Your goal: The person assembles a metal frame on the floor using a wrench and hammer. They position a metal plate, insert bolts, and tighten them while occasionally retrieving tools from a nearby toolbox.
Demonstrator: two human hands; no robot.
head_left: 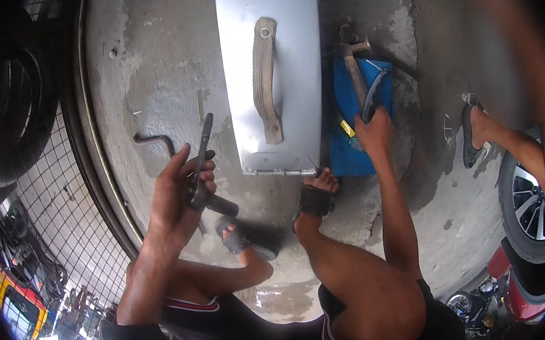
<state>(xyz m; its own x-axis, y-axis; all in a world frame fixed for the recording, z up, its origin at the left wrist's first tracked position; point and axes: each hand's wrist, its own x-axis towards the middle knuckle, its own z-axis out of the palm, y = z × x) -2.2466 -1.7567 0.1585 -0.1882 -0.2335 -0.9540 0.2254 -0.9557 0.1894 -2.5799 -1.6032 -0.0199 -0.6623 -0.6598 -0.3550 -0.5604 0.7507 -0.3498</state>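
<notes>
In my left hand (pixel 180 184) is a dark ratchet wrench (pixel 205 137), its shaft pointing up and away and a thick socket-like cylinder at its near end. My fingers are curled around its head. On the right, my right hand (pixel 375 132) is closed on a dark tool with a curved handle (pixel 377 89); its kind is hard to make out. A wooden-handled hammer (pixel 355 72) lies directly beside that tool, on a blue flat-topped case or board (pixel 343 157). Near my right fingers is a yellow-handled tool (pixel 346 128).
Between my hands stands a silver metal box (pixel 298 51) with a webbing strap handle (pixel 264 80) and a hinged near edge. A bent dark rod (pixel 153 139) lies on the concrete at left. Wire mesh (pixel 60 182) borders the left; another person's leg (pixel 508 126) and a car wheel (pixel 528 206) are at right.
</notes>
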